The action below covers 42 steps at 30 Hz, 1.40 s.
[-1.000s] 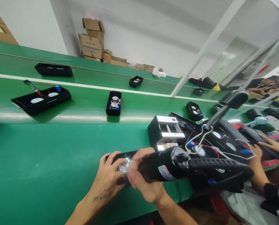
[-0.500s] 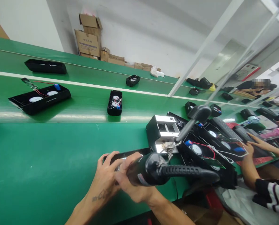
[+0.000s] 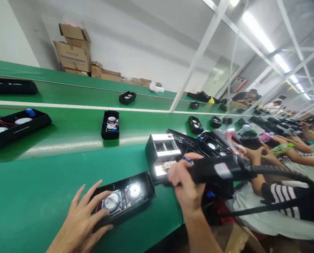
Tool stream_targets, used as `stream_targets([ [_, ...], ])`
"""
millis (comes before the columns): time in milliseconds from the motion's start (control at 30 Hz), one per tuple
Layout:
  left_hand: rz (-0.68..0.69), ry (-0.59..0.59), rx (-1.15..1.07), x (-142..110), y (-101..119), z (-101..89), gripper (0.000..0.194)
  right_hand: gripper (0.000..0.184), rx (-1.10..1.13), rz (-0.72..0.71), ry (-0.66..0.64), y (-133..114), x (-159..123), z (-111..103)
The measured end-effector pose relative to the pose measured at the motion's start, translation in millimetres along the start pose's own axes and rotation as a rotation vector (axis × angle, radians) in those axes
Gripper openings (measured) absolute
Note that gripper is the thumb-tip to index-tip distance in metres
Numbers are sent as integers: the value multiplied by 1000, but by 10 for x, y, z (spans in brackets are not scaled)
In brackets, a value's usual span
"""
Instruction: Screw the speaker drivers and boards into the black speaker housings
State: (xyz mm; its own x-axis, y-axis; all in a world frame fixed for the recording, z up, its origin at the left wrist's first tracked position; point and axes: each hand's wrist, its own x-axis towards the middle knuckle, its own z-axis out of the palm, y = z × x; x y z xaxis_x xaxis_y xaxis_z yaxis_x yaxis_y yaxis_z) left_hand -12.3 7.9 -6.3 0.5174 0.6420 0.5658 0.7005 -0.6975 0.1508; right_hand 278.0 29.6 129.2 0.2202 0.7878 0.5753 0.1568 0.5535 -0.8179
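Note:
My left hand (image 3: pixel 89 212) lies with spread fingers over the left end of a black speaker housing (image 3: pixel 151 189), touching it. Two round speaker drivers with white centres and thin red wires sit inside this housing; the right driver (image 3: pixel 134 191) is brightly lit. My right hand (image 3: pixel 184 181) is wrapped round a black electric screwdriver (image 3: pixel 212 168), held almost level to the right of the housing, its tip pointing left and a cable trailing off right. Just behind the tip stands a black-and-white screw feeder (image 3: pixel 160 151).
More open speaker housings stand on the green bench behind, one upright (image 3: pixel 110 125) and one at left (image 3: pixel 38 121). A pile of black panels (image 3: pixel 184 140) lies right of the feeder. Co-workers' arms (image 3: pixel 254 158) are at far right; a white post (image 3: pixel 199 52) rises behind.
My right hand has drawn the screwdriver away from the housing, to the right and up. My left hand has spread its fingers at the left end. The view has swung right.

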Motion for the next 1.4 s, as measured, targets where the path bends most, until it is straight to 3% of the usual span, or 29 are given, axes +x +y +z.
stream_targets([
  [67, 64, 14, 37, 89, 67, -79, 20, 27, 30, -8, 187, 90, 231, -221],
  [133, 66, -3, 50, 228, 205, -75, 31, 29, 14, -13, 264, 242, 375, -331],
  [267, -19, -139, 60, 462, 473, 127, 31, 29, -4, 53, 180, 458, 420, -354],
  [400, -6, -251, 49, 481, 516, 280, 14, 28, 84, 141, 12, 310, 287, -327],
  [467, -21, -257, 19, 449, 519, 293, 3, 24, 208, 147, -35, 168, 161, -281],
  [567, -58, -225, 3, 415, 565, 283, 14, 20, 406, 118, -100, 30, -83, -141],
  [700, -51, -189, -20, 420, 621, 272, 19, 19, 511, 130, -196, 67, -346, 99],
  [933, -58, -159, -48, 453, 642, 245, 22, 19, 532, 171, -225, 173, -396, 276],
  [1400, -97, -218, -59, 463, 670, 206, 19, 18, 534, 163, -201, 156, -364, 242],
])
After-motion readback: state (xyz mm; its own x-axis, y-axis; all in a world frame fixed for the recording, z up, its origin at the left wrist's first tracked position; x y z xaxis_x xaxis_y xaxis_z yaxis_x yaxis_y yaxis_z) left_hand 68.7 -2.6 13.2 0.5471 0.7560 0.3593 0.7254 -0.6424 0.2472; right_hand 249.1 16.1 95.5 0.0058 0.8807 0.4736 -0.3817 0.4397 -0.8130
